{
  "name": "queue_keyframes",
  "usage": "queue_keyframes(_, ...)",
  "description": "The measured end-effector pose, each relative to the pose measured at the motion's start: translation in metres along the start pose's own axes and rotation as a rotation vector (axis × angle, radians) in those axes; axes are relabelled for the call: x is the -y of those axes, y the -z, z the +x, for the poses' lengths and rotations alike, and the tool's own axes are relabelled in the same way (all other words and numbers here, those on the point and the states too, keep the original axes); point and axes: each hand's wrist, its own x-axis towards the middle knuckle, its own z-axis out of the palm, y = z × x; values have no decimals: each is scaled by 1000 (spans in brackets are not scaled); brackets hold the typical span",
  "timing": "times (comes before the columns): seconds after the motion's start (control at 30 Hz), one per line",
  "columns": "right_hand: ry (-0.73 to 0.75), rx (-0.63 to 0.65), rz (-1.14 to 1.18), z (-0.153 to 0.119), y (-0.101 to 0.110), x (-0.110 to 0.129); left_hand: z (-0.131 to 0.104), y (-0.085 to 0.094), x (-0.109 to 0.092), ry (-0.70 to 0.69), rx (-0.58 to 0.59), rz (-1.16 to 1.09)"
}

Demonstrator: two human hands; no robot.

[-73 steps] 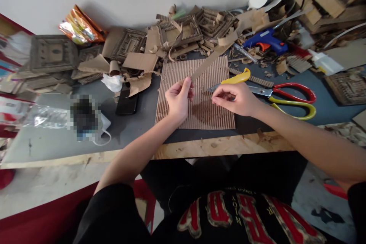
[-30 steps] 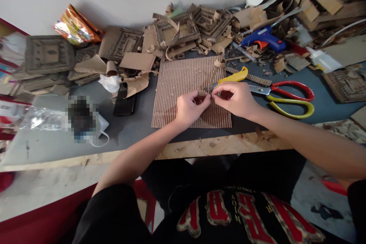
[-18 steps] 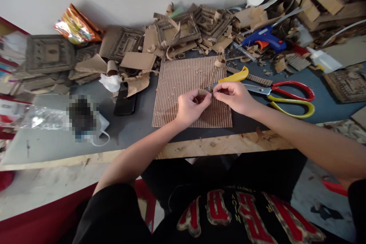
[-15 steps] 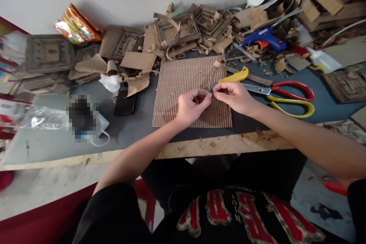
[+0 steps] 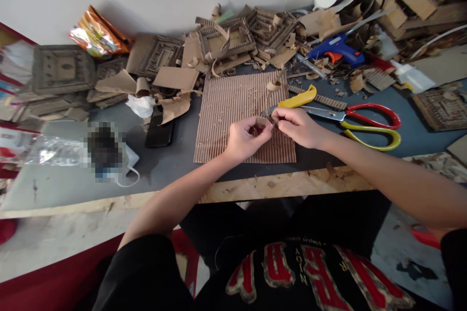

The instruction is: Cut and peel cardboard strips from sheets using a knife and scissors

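Note:
Both my hands meet over a corrugated cardboard sheet (image 5: 233,102) lying on the table. My left hand (image 5: 248,137) pinches a narrow cardboard strip (image 5: 272,88), whose curled far end rises beyond the fingers. The fingertips of my right hand (image 5: 297,126) close on the same strip, almost touching the left ones. Exactly where the strip runs between the fingers is hidden. Just beyond my right hand lies a yellow-handled cutter knife (image 5: 298,97). Scissors (image 5: 372,121) with one red and one yellow handle lie right of it, blades partly behind my right hand.
Cardboard frames (image 5: 228,39) and scraps crowd the back of the table. A blue glue gun (image 5: 337,50) and a white glue bottle (image 5: 414,77) lie at the right. To the left are a black phone (image 5: 159,129) and an orange foil bag (image 5: 99,34).
My hands have shifted very slightly, and the right fingers have turned a little at the strip. The strip's curled end has moved slightly left and down.

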Motion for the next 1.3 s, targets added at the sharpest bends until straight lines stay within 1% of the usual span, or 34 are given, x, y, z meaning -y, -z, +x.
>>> queue_keyframes(0.1,9,31,25,-1,1,0,0,1,0,-1,22,-21)
queue_keyframes(0.2,-23,60,172,-2,4,-1,2,2,3,31,26,-80)
queue_keyframes(0.27,-26,18,205,-2,7,-1,4,2,6,68,22,-138)
queue_keyframes(0.3,-7,-31,161,-3,8,-1,5,2,7,85,22,-166)
queue_keyframes(0.4,110,-191,-106,-4,10,3,6,1,10,107,31,-213)
queue_keyframes(0.47,201,-259,-249,-5,8,5,6,1,10,95,21,-211)
queue_keyframes(0.53,257,-311,-313,-6,5,5,5,1,9,85,3,-193)
queue_keyframes(0.6,281,-342,-308,-6,2,4,4,1,9,84,-6,-171)
queue_keyframes(0.77,296,-270,-236,-4,0,-1,5,1,12,152,-38,-114)
queue_keyframes(0.9,243,-301,-181,-4,1,-4,7,0,16,170,-52,-95)
queue_keyframes(1.0,229,-307,-151,-4,0,-4,8,-1,15,124,-63,-54)
queue_keyframes(1.2,227,-276,-133,-4,0,-4,6,-1,9,-39,-64,41)
queue_keyframes(1.3,212,-263,-110,-4,0,-5,5,0,9,-88,-73,79)
